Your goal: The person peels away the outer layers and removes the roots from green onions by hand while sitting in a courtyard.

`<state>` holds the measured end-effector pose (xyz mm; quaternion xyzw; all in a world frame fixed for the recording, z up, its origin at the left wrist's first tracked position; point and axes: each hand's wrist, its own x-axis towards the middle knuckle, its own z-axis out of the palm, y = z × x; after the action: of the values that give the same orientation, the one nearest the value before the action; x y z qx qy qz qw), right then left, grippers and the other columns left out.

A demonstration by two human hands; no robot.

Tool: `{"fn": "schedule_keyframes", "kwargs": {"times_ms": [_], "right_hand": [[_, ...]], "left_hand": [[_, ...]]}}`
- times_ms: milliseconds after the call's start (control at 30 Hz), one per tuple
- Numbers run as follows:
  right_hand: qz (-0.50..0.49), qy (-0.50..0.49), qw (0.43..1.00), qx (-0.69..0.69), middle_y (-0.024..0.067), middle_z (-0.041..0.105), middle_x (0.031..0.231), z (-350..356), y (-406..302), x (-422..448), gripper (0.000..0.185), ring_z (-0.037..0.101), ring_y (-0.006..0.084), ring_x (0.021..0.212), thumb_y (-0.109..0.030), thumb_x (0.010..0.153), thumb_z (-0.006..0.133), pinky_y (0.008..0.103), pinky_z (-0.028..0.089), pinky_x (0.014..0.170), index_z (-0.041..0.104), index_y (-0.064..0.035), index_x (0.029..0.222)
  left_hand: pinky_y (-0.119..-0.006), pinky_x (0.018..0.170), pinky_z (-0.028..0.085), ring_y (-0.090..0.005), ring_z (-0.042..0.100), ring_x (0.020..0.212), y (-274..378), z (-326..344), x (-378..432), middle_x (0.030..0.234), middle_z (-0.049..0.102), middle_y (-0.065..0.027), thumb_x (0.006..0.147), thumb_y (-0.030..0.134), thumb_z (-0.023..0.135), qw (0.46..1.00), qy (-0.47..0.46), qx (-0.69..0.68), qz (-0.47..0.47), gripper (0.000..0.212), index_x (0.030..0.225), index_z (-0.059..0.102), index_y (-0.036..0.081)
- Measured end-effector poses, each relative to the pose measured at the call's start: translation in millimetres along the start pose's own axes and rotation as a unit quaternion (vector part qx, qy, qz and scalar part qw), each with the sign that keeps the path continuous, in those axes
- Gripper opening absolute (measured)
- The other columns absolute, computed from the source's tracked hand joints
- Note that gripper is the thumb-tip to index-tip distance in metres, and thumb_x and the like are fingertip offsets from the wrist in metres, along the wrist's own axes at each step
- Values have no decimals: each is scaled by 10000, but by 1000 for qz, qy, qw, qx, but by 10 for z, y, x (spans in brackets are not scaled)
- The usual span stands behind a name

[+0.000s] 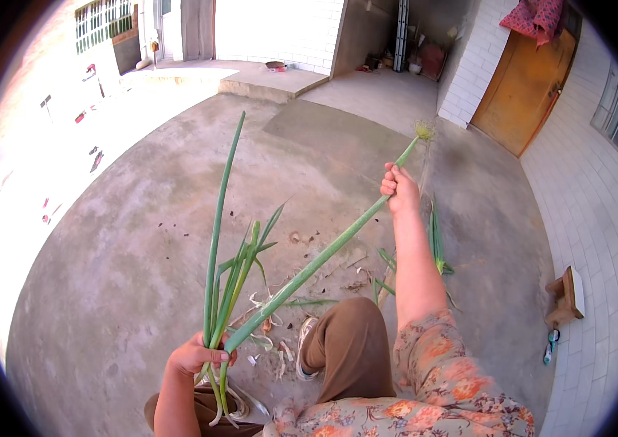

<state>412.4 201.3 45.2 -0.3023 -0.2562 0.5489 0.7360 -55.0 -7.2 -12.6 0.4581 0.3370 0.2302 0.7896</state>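
My left hand (204,354) grips a bunch of green onions (235,278) near the base, low in front of my left knee. Its pale lower ends hang below the fist, and one long leaf stands nearly straight up. From the same fist a thick green onion stalk (314,265) slants up to the right. My right hand (400,188) is closed around this stalk near its upper end. A round, pale yellow-green flower head (424,131) tops the stalk just beyond my right fingers.
Onion peelings (284,352) and dry scraps litter the concrete floor (123,273) by my shoe (306,349). More green onions (437,240) lie beyond my right forearm. A small wooden stool (565,297) is by the white tiled wall (587,218), near a wooden door (527,87). A raised step (273,82) lies ahead.
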Motion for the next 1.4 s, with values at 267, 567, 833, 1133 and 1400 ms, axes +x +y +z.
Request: {"fn": "schedule_keyframes", "kwargs": {"times_ms": [267,567,833,1133,1400], "right_hand": [[-55,168,951,-252,7,428,562,-465,123,155,143,348,81,414,-154,870,464,251,298,360,501,-21,907],[290,-281,747,-528,87,597,794,12,1433,-1074,318,566,122,659,-159,872,480,241,455,557,467,8,1142],[282,-534,735,-310,68,582,812,926,1972,-2289,321,562,115,723,-249,903,466,251,461,648,498,25,1067],[392,-365,820,-204,52,549,734,900,1967,-2790,194,501,80,549,-172,921,404,201,393,486,493,-3,958],[423,-374,803,-193,49,562,734,912,1853,-2757,186,521,82,557,-166,919,401,199,398,481,502,-12,944]], "left_hand": [[-225,473,381,-118,485,495,48,-36,-18,680,578,-146,636,131,691,997,35,-14,60,208,739,550,18],[-210,465,383,-101,459,486,-110,-159,110,769,581,-137,758,82,611,967,146,-159,133,125,839,540,19],[-212,468,404,-97,488,520,-131,-133,337,803,601,-112,796,71,578,948,212,-187,146,76,847,557,18],[-215,487,390,-101,471,514,-61,-153,244,803,596,-120,778,56,572,913,298,-172,220,114,867,520,7],[-200,466,377,-85,465,523,-54,-200,250,803,587,-106,791,74,572,896,311,-209,239,129,880,518,-1]]}}
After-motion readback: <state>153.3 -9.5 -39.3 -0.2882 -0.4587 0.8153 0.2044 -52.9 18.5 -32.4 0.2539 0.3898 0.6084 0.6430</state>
